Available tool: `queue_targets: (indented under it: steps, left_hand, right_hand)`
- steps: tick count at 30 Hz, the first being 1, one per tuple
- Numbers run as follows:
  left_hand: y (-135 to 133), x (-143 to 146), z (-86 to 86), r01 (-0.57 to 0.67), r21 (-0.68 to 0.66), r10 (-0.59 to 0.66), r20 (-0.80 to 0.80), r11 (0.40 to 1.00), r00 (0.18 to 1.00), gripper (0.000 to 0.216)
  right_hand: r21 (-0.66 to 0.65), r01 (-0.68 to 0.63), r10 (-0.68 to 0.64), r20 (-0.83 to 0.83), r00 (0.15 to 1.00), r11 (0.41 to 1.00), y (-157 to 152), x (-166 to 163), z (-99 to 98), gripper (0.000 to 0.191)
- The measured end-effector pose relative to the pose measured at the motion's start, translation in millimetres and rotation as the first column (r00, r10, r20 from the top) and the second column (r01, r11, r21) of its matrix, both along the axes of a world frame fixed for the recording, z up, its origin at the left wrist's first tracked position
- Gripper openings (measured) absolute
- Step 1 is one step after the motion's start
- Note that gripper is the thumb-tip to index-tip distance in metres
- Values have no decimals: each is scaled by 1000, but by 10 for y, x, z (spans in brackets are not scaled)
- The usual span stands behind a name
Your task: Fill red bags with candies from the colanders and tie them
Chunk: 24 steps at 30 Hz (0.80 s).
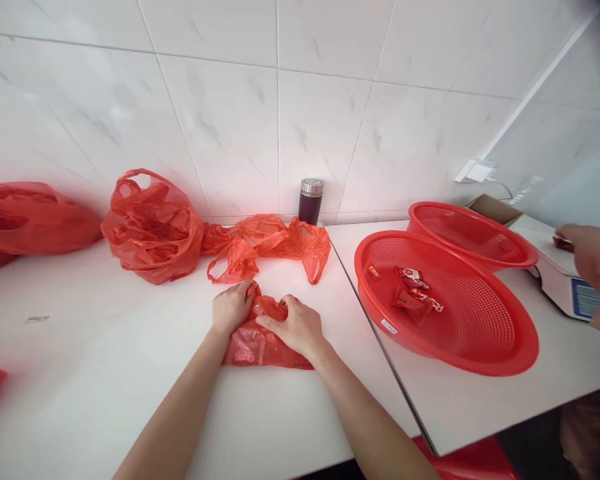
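Note:
A red plastic bag (270, 348) with small packets showing through it lies on the white table in front of me. My left hand (233, 307) is closed on the bag's upper left edge. At the upper right edge, my right hand (297, 327) grips the same bag, its thumb laid across the plastic. Just behind both hands, crumpled red plastic bags (265, 233) are spread out. The inside of the bag is visible only through its film.
Two red plastic baskets (480, 347) stand at right, the nearer holding several wrapped snacks (413, 300). Beyond them, another person's hand (593, 257) is over a scale (555, 267). A dark flask (311, 202) stands by the wall. More red bags (155, 233) lie at left.

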State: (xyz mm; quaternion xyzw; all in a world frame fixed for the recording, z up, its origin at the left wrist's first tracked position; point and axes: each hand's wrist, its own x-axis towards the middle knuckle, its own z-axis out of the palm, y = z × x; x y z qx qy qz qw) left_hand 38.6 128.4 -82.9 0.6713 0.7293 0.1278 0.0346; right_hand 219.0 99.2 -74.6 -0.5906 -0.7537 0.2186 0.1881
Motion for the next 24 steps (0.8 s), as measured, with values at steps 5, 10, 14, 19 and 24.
queue_targets:
  steps: [5, 10, 14, 19, 24]
  left_hand:
    - [8, -63, 176, -41, -85, 44, 36, 996, 998, 35]
    - [-153, 63, 330, -112, -98, 121, 90, 989, 989, 43]
    - [-344, 283, 202, -113, -77, 121, 109, 991, 987, 40]
    - [-365, 253, 48, -144, -94, 151, 72, 985, 986, 37]
    - [-361, 160, 33, -198, -79, 204, 77, 977, 976, 36]
  right_hand:
    - [48, -21, 15, 116, 993, 999, -52, -53, -6, 71]
    - [31, -27, 25, 80, 996, 999, -30, -50, -71, 59]
    - [38, -53, 52, 7, 999, 998, -20, 11, -86, 53]
    - [85, 4, 4, -87, 996, 996, 18, 83, -142, 37]
    - [173, 90, -89, -14, 996, 981, 43, 30, -220, 26]
